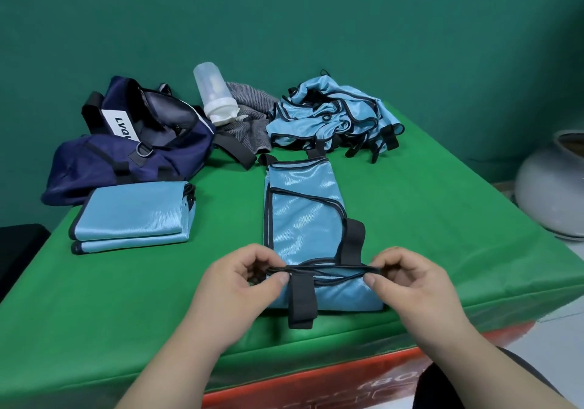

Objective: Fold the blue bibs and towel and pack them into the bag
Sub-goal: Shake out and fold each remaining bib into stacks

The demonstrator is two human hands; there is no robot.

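- Now your left hand (pixel 243 279) and right hand (pixel 407 277) each pinch the long shiny light-blue bib (pixel 300 215).
- Two folded bibs (pixel 132 215) sit stacked beside the open navy fabric bag (pixel 126 155).
- Behind: unfolded bib heap (pixel 335 117), grey striped towel (pixel 249 114), clear plastic bottle (pixel 213 92).

Long blue bib (pixel 300 215) lies flat, near end folded over.

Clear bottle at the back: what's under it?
The clear bottle leans cap-down on a grey striped towel, which spreads right toward the unfolded bib pile. Whatever the towel covers beneath the bottle is hidden.
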